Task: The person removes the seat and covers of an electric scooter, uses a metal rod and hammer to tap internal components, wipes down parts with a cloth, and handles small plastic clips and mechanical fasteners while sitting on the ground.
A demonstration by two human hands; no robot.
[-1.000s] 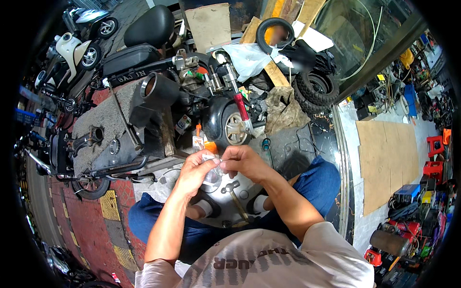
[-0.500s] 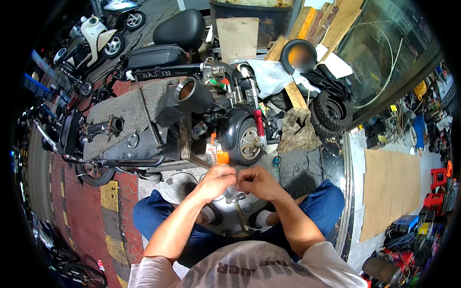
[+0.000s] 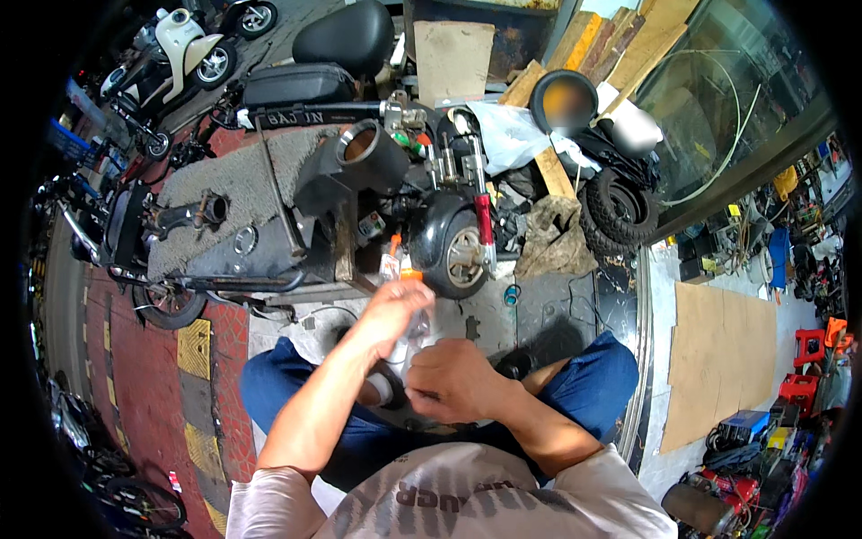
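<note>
My left hand (image 3: 395, 314) is closed, its fingers pinching a crinkled piece of clear plastic (image 3: 418, 329), perhaps a small bag. Lower and to the right, my right hand (image 3: 453, 380) is curled into a fist against the plastic's near end; what lies inside it is hidden. Just beyond my hands stand a small scooter wheel (image 3: 462, 259) under a black fender and a clear bottle with an orange nozzle (image 3: 391, 259). The hammer-like tool seen earlier between my feet is covered by my hands and arms.
A carpet-topped bench (image 3: 224, 193) at the left bears a metal bar (image 3: 280, 193) and a black pipe part (image 3: 189, 216). Right of the wheel lie a dirty rag (image 3: 552, 238), loose tires (image 3: 621, 208) and a small teal ring (image 3: 512, 295). Cardboard (image 3: 723, 364) covers floor at the right.
My hands were side by side, pinching at the plastic. The left has risen slightly, while the right has pulled down toward my body and turned into a fist.
</note>
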